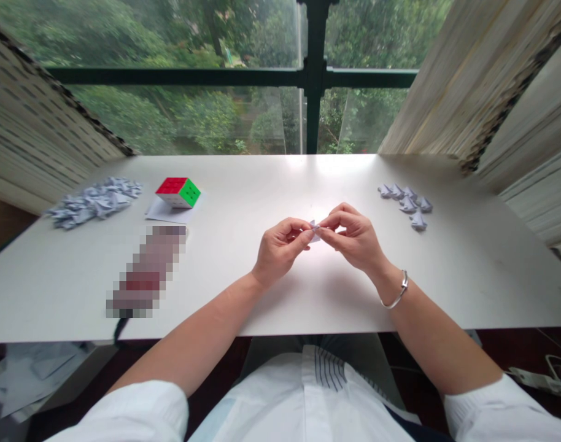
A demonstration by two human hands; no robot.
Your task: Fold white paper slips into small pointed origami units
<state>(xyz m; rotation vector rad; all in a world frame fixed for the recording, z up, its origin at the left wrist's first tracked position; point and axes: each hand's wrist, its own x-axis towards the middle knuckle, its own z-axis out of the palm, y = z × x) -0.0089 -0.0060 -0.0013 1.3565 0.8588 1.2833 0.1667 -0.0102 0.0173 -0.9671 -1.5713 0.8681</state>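
We find the left hand (280,247) and right hand (354,238), equally near, finger-pinching the small folded paper piece (315,237) directly between them above the white table (257,184), its long axis indeterminable.

Folded-paper piece (315,237): small, whitish. Pinched between left hand (280,247) and right hand (354,236), partly covered by both. One point sticks up, flap shows below; full fold shape not readable. Position: right of the puzzle cube (179,192), well apart, nearer the wearer.
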